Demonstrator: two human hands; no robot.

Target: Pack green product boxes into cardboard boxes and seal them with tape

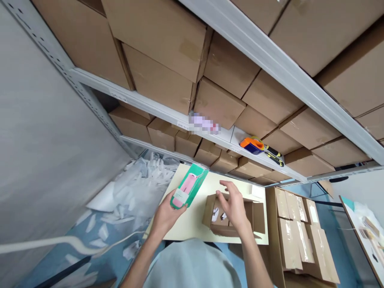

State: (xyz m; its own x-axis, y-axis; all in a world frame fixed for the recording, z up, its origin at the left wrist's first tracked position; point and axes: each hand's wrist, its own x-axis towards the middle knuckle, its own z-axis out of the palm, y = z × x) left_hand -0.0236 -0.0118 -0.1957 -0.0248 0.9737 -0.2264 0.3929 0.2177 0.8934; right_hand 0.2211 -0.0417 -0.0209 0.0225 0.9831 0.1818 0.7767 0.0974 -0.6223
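My left hand (166, 214) grips the lower end of a green package (198, 173) above the table's left part. A pink device (187, 185) with a pale label band shows on its front. An open cardboard box (258, 218) stands on the cream table (192, 229) to the right. Over this box hovers my right hand (234, 204), its fingers apart and nothing held in it. Small white and dark pieces (215, 215) are visible at the bottom of the box; their kind is unclear. My right hand and forearm hide part of the inside.
Shelves with many cardboard boxes (219, 102) rise ahead. An orange-and-blue tape dispenser (252, 145) and yellow-black cutters (273, 156) lie on a shelf edge. Right of the table, a large carton (271, 224) holds several taped boxes. White scraps (144, 180) pile up at left.
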